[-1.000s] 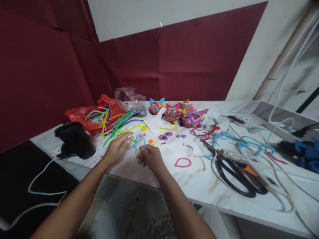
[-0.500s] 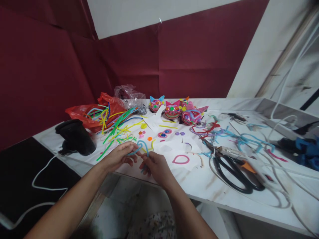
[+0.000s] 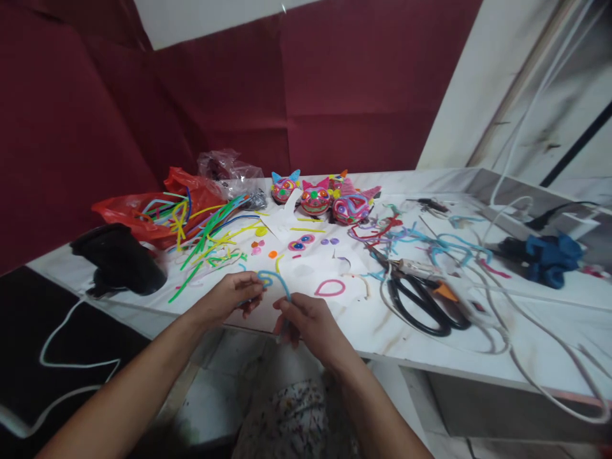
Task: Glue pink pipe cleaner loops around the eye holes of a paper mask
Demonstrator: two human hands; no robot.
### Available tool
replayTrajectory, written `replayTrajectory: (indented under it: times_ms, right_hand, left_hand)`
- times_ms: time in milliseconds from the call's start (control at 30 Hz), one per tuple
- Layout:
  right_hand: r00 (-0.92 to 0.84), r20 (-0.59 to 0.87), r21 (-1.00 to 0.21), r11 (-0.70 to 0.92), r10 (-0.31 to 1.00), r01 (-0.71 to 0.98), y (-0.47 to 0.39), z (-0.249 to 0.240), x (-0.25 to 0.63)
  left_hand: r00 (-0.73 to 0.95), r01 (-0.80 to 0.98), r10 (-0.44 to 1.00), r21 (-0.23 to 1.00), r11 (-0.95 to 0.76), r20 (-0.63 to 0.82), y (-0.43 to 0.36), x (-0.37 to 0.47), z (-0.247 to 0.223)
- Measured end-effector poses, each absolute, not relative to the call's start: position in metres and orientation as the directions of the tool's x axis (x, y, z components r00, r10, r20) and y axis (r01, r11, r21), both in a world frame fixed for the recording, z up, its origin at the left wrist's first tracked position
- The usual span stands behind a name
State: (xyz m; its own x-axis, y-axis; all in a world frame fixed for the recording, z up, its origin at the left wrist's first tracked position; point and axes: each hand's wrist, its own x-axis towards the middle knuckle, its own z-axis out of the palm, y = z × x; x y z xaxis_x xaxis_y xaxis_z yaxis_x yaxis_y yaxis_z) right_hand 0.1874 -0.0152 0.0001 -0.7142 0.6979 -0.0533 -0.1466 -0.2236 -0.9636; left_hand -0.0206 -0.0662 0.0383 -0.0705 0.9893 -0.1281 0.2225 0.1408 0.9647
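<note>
Above near edge of table: blue stem, looped end pinched in fingertips of left hand, other end pinched by right hand. Hands wider apart than moment ago; curve shaping seemingly under way. Beyond: pink loop. Farther: cat-eared figures.

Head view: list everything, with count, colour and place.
Bent strip: one, blue, between hands
Loose strips: many, multicoloured, both sides
Bag: one, red, back left
Wrapper: one, clear, back left
Decorated figures: at least four, multicoloured, back
Bulky item: one, black, left
Small discs: several, mixed colours, centre
Loop: one, pink, centre
Paper: several, white, centre
Scissors: one, black handles, right
Crumpled item: one, blue, right
Cables: several, white, both sides
Table: one, white, beneath
Backdrop: one, maroon, behind
Left hand: one, bare, centre
Right hand: one, bare, centre
</note>
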Motion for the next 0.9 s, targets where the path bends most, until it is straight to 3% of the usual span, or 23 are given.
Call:
replayTrajectory:
  times_ms: [67, 167, 267, 333, 400, 467, 567, 667, 767, 900]
  right_hand:
    - [-0.711, -0.087, -0.934, -0.305, 0.698, -0.186, -0.020, 0.002, 0.201]
    - [-0.693, -0.126, -0.875, -0.409, 0.710, -0.260, -0.026, 0.004, 0.223]
    - [-0.675, -0.173, -0.823, -0.482, 0.717, -0.301, -0.030, 0.004, 0.242]
    - [-0.667, -0.209, -0.802, -0.515, 0.715, -0.301, -0.031, 0.002, 0.252]
    - [-0.659, -0.231, -0.800, -0.525, 0.715, -0.289, -0.032, -0.001, 0.260]
    - [-0.665, -0.226, -0.821, -0.507, 0.711, -0.263, -0.033, -0.005, 0.267]
    - [-0.719, -0.182, -0.880, -0.438, 0.670, -0.185, -0.035, -0.008, 0.273]
    - [-0.767, -0.147, -0.939, -0.332, 0.624, -0.090, -0.038, -0.008, 0.275]
    - [-0.772, -0.133, -0.972, -0.233, 0.621, -0.019, -0.042, -0.009, 0.274]
    - [-0.742, -0.099, -0.995, -0.081, 0.663, 0.061, -0.046, -0.015, 0.278]
  left_hand:
    - [-0.068, 0.527, 0.998, 0.850, 0.021, 0.017, -0.064, -0.024, 0.032]
    - [-0.025, 0.894, 0.960, 0.435, -0.104, 0.280, -0.063, -0.036, 0.022]
    - [0.026, 0.992, 0.907, 0.102, -0.075, 0.419, -0.062, -0.047, 0.016]
    - [0.049, 0.997, 0.902, 0.028, -0.067, 0.430, -0.062, -0.051, 0.016]
    - [0.045, 0.995, 0.914, 0.059, -0.075, 0.403, -0.062, -0.048, 0.019]
    - [0.023, 0.979, 0.955, 0.185, -0.081, 0.295, -0.064, -0.041, 0.023]
    - [0.053, 0.856, 0.998, 0.516, -0.037, -0.017, -0.073, -0.025, 0.030]
    - [0.216, 0.615, 0.942, 0.786, 0.073, -0.256, -0.087, -0.005, 0.032]
    - [0.324, 0.390, 0.873, 0.892, 0.229, -0.366, -0.099, 0.014, 0.027]
    - [0.225, 0.225, 0.901, 0.920, 0.322, -0.371, -0.107, 0.026, 0.010]
